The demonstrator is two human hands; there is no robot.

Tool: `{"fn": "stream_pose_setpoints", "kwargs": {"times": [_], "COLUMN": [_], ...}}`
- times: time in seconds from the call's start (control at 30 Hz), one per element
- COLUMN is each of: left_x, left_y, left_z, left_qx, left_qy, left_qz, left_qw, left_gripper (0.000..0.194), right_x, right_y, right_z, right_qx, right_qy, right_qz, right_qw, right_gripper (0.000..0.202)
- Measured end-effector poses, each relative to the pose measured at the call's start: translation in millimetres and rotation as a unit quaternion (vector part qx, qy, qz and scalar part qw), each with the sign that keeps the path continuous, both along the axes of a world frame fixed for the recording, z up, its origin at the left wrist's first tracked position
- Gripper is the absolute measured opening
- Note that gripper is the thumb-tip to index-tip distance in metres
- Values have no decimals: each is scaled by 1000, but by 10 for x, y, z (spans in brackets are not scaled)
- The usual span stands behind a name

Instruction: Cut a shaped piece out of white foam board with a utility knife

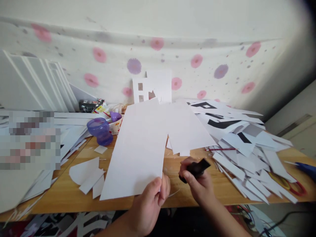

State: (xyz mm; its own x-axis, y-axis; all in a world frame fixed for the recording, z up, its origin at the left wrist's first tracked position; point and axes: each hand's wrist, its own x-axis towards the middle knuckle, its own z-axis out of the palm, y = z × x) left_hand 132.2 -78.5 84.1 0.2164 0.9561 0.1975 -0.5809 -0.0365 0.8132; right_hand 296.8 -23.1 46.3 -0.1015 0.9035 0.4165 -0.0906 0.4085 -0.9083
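Observation:
A large white board sheet (138,144) is pinched at its lower right corner between the thumb and fingers of my left hand (153,200). The sheet tilts up over the table. My right hand (197,184) is wrapped round a black hand tool (197,168) with a flat, squared end; its exact kind is not clear. It is apart from the sheet. Another white cut piece (190,128) with a notched lower edge lies behind, partly covered by the sheet. Several white offcuts (90,174) rest on the wood left of the sheet.
White scraps (247,158) and red-handled scissors (297,188) lie right, with a pencil (222,149) and a blue-handled tool (306,169). A purple cup (100,131) stands left. A white cutout with windows (163,85) leans at the back. Boards (37,82) lean far left.

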Motion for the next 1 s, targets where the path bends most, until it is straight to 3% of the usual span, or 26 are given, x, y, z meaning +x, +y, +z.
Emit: {"fn": "stream_pose_setpoints", "kwargs": {"times": [0.13, 0.27, 0.73, 0.87, 0.93, 1.0], "left_x": [9, -49, -107, -129, -147, -160], "left_y": [15, 42, 28, 20, 15, 11], "left_z": [-71, -145, -235, -239, -235, -227], "left_qx": [38, 76, 73, 72, 72, 77], "left_qy": [58, 145, 221, 236, 248, 257], "left_qz": [17, 8, -10, -14, -13, -13], "left_qw": [997, 986, 972, 969, 966, 963], "left_gripper": [45, 46, 48, 48, 48, 48], "right_x": [-261, -500, -685, -625, -529, -412], "right_y": [21, -10, -59, -55, -51, -42], "right_z": [237, 420, 533, 430, 343, 258], "right_qx": [-120, -175, -230, -193, -142, -64], "right_qy": [170, 269, 346, 324, 238, 90], "right_qz": [12, 16, 2, 15, 35, 59], "right_qw": [978, 947, 909, 926, 960, 992], "right_gripper": [19, 24, 31, 20, 12, 5]}}
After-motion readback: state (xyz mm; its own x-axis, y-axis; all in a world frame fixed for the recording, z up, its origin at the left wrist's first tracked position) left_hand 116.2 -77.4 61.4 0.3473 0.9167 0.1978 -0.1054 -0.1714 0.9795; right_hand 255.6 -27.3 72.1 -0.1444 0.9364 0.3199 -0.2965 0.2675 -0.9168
